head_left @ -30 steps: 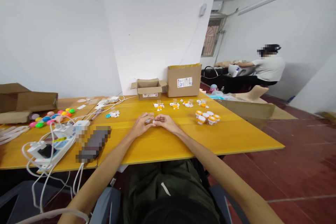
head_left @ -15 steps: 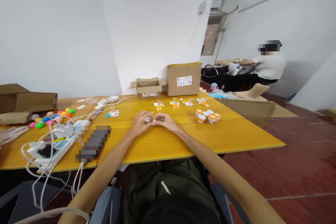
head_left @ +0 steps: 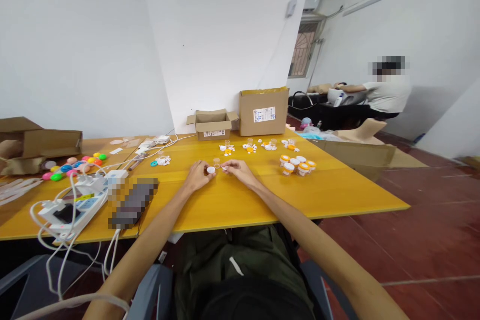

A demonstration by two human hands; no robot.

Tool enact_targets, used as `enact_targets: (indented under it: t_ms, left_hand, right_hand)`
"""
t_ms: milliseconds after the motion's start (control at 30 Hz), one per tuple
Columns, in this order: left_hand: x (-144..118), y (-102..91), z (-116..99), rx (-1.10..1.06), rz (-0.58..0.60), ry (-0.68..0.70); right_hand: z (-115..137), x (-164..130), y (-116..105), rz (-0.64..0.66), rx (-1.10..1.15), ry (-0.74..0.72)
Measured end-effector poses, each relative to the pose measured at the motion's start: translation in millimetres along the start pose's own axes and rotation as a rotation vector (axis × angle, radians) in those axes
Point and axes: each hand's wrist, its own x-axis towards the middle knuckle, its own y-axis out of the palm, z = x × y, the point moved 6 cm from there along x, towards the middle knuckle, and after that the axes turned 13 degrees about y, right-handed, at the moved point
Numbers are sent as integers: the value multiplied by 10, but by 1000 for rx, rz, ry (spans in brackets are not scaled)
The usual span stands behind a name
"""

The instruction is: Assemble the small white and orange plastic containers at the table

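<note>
Over the middle of the table, my left hand [head_left: 198,176] is closed on a small white round cap [head_left: 211,170] with its flat face turned up. My right hand [head_left: 240,172], just to the right, pinches a small white piece [head_left: 225,169] whose exact kind is too small to tell. A clear plastic cup [head_left: 216,161] stands on the table just beyond and between the two hands. Farther back sit several small groups of white and orange parts [head_left: 250,150] with clear cups. To the right are clustered several clear jars with orange and white lids [head_left: 288,169].
Two cardboard boxes, a small open one [head_left: 213,132] and a larger closed one [head_left: 264,115], stand by the wall. Leftward lie a power strip [head_left: 92,205] with cables, a blurred dark device [head_left: 135,205] and coloured plastic eggs [head_left: 68,168]. Another person [head_left: 390,95] sits far right.
My hands have moved slightly apart. The white cap in my left hand now shows its flat top, and the clear cup beyond the hands is more visible.
</note>
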Motion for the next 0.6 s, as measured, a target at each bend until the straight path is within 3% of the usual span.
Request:
enact_targets:
  t_ms: [233, 433, 600]
  left_hand:
    - [16, 70, -56, -129, 20, 126]
    - [7, 115, -103, -201, 62, 198]
    - [10, 156, -113, -257, 94, 229]
  right_hand:
    - [92, -21, -8, -16, -34, -160]
    - [136, -66, 42, -9, -94, -156]
    - [237, -158, 88, -53, -137, -234]
